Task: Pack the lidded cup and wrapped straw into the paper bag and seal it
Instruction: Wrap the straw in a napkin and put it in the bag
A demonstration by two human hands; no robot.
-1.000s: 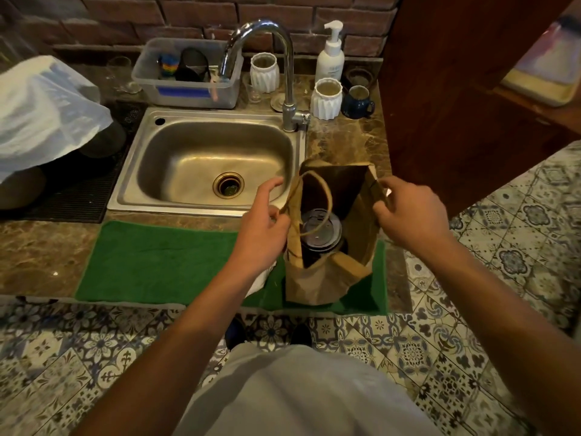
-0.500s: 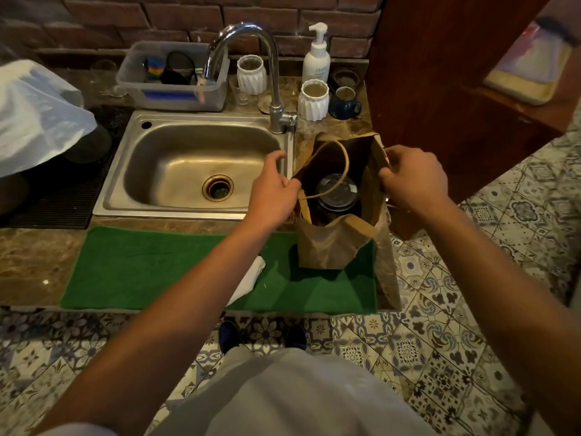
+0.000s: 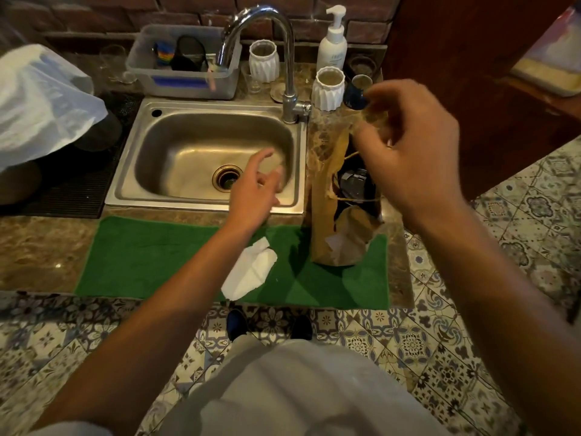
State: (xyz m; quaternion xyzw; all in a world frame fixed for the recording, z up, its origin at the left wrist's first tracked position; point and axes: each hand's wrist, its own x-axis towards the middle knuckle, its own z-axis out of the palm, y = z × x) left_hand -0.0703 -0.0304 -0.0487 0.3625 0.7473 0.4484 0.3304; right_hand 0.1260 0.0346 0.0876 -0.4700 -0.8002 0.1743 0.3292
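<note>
The brown paper bag (image 3: pixel 330 234) stands upright on the right end of the green mat (image 3: pixel 151 262). Inside it the lidded cup (image 3: pixel 353 184) shows its dark lid through the bag's mouth. My right hand (image 3: pixel 412 146) is above the bag, its curled fingers pinching the bag's top edge; motion blur hides the exact grip. My left hand (image 3: pixel 254 190) hovers over the sink's front rim, left of the bag, fingers relaxed and holding nothing. A white piece of paper (image 3: pixel 248 272) lies on the mat below my left forearm; I cannot tell whether it is the wrapped straw.
The steel sink (image 3: pixel 125 171) with its tap (image 3: pixel 283 42) lies left of the bag. Behind it stand a plastic tub (image 3: pixel 185 80), white ribbed cups (image 3: pixel 328 88), a soap dispenser (image 3: pixel 333 42) and a dark mug. A wooden cabinet (image 3: pixel 471 73) rises at right.
My left hand let go of the bag's left rim and moved left over the sink edge. My right hand rose with the bag's top edge.
</note>
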